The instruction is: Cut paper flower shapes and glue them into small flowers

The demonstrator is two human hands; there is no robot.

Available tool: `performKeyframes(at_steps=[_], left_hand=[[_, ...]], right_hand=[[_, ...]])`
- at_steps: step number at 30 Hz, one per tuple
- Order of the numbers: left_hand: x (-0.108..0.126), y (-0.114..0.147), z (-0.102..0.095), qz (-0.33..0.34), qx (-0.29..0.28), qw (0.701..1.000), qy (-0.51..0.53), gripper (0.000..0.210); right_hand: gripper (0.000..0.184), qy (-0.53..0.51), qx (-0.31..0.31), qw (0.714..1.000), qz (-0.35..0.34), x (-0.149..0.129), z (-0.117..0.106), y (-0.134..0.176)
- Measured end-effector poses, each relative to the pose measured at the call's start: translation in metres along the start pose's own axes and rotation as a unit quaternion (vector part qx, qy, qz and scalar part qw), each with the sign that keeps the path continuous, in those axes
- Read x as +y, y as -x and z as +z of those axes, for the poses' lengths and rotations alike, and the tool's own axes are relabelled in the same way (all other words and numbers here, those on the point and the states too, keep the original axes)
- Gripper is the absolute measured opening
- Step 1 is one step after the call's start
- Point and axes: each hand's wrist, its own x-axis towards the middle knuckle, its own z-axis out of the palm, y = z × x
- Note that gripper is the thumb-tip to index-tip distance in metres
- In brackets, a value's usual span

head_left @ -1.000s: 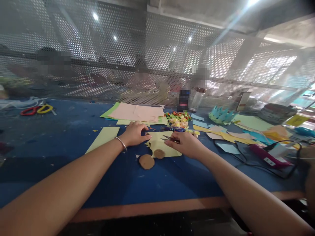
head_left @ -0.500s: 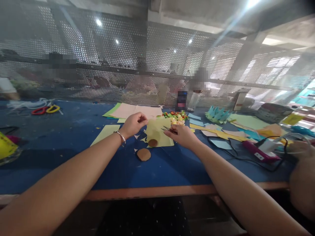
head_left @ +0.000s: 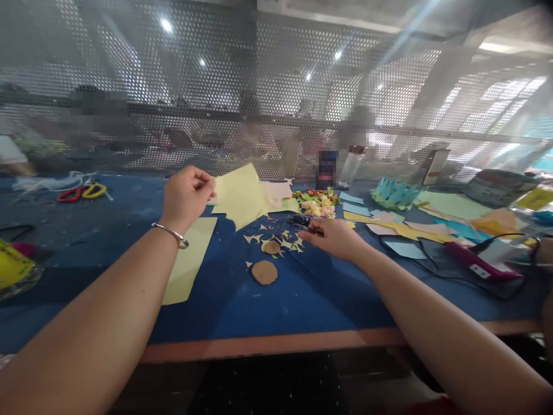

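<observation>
Pinched in my left hand (head_left: pixel 186 195) is a pale yellow sheet of paper (head_left: pixel 242 197), raised above the blue table with its lower edge cut unevenly. My right hand (head_left: pixel 333 236) rests low over the table, its fingers wrapped round dark scissors (head_left: pixel 299 220) that point left; its grip partly hides them. Small pointed paper scraps (head_left: pixel 290 241) lie scattered beside the right fingertips. Among them is a small brown cardboard disc (head_left: pixel 271 248), and a larger cardboard disc (head_left: pixel 264 272) lies nearer the front edge.
Another yellow sheet (head_left: pixel 190 271) lies under my left forearm. Behind my right hand is a heap of coloured paper pieces (head_left: pixel 317 202). Red and yellow scissors (head_left: pixel 82 191) are far left. At right are a blue paper crown (head_left: pixel 395 193) and a purple power strip (head_left: pixel 481 262) with cables.
My left hand has moved left and lifted the yellow sheet off the table, uncovering the scraps beneath. My right hand stays low with the scissors; the view has shifted slightly.
</observation>
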Motion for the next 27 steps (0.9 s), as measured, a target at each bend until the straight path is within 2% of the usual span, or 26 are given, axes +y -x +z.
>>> performKeyframes(at_steps=[3,7,10,12,13,16,19,24,27], left_hand=[[-0.007,-0.001,-0.008,0.049,-0.023,0.985,-0.163,0.006],[0.014,0.017,0.003,0.129,-0.096,0.972,-0.173,0.018],[0.034,0.037,0.025,0.180,-0.236,0.945,-0.139,0.026],[0.041,0.049,0.039,0.192,-0.335,0.914,-0.123,0.037],[0.042,0.054,0.045,0.189,-0.364,0.903,-0.126,0.041],[0.042,0.063,0.055,0.178,-0.406,0.889,-0.117,0.040],[0.043,0.064,0.056,0.187,-0.428,0.879,-0.096,0.035],[0.048,0.056,0.043,0.180,-0.472,0.862,-0.036,0.037],[0.051,0.055,0.031,0.143,-0.514,0.843,-0.066,0.041]], right_hand=[[0.041,0.020,-0.016,1.000,-0.002,-0.003,0.001,0.002],[0.042,0.037,-0.025,0.999,0.004,-0.007,0.001,0.004],[0.042,0.047,-0.031,0.998,0.009,-0.009,0.000,0.004],[0.043,0.052,-0.031,0.998,0.010,-0.009,0.001,0.004],[0.043,0.054,-0.030,0.998,0.010,-0.009,0.001,0.003],[0.043,0.057,-0.031,0.998,0.005,-0.008,0.003,0.002],[0.043,0.060,-0.033,0.998,0.001,-0.007,0.003,0.001],[0.043,0.064,-0.031,0.997,-0.001,-0.004,0.003,0.001],[0.041,0.062,-0.029,0.998,-0.004,-0.003,0.003,0.002]])
